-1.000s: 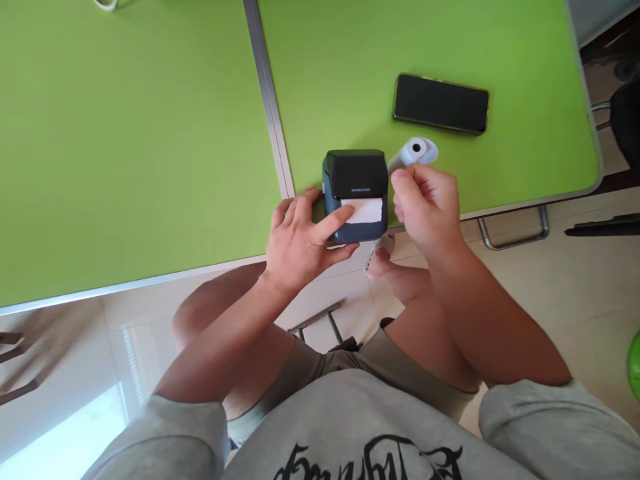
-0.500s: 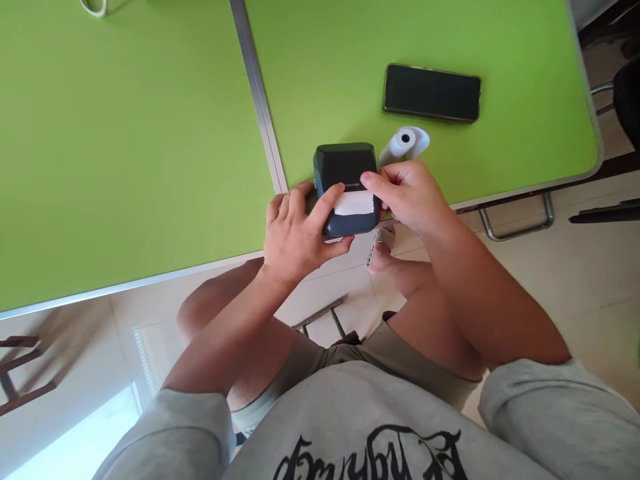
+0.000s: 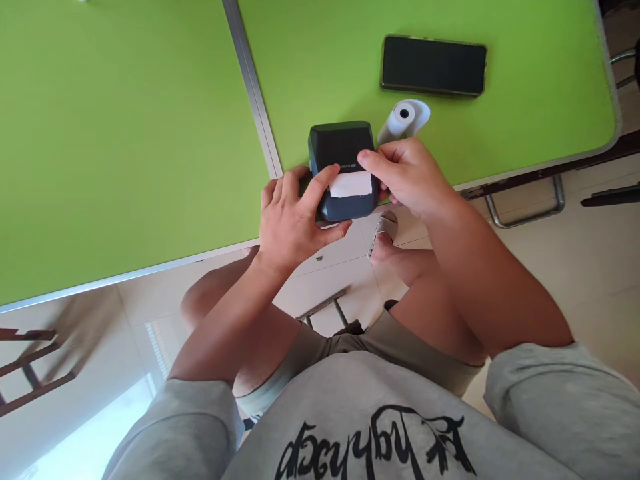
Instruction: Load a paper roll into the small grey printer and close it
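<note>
A small black device [image 3: 343, 143] with rounded corners is held at the table's front edge. A white paper strip [image 3: 351, 185] lies across its front part. My left hand [image 3: 295, 217] grips the device from the left, index finger on top by the strip and thumb at the front edge. On the other side my right hand [image 3: 407, 175] holds the device's right edge, thumb on top and fingers curled beside it. Just behind my right hand a white paper roll [image 3: 400, 120] lies on the table with its end partly unrolled.
A black phone [image 3: 433, 65] lies on the green table [image 3: 150, 133] behind the roll. A metal seam [image 3: 253, 87] crosses the tabletop left of the device. Below the edge are my legs and stool parts.
The whole view has shifted a little, so the table items sit higher in the picture. Both hands keep the same hold on the device.
</note>
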Demonstrator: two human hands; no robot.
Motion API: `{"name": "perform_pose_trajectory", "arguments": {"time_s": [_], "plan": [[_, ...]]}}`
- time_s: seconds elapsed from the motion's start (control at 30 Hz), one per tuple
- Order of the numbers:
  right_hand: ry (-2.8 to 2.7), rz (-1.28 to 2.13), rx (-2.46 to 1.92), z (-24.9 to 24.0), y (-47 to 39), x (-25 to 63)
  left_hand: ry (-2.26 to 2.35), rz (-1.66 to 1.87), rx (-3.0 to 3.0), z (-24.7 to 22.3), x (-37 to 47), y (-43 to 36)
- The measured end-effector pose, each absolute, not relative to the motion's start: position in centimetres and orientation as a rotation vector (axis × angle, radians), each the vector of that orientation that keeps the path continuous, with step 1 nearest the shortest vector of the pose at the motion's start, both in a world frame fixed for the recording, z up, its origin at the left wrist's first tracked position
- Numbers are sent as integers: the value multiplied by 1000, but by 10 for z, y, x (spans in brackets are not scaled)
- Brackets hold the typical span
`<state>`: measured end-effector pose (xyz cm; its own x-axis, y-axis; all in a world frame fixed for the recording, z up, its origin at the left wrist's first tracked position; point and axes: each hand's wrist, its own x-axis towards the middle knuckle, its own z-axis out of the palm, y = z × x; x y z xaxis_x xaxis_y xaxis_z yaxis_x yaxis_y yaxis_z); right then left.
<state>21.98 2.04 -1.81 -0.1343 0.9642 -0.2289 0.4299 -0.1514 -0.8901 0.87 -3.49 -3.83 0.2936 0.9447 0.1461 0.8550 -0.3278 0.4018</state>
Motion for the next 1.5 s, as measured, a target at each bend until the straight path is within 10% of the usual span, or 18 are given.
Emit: {"name": "perform_pose_trajectory", "arguments": {"time_s": [1.03, 1.5], "plan": [[-1569, 1505, -1451, -18, 15, 230, 1605, 621, 2322, -50, -4, -28], [-2118, 825, -1713, 41, 25, 211, 1640, 568, 2471, -47, -1, -35]]}}
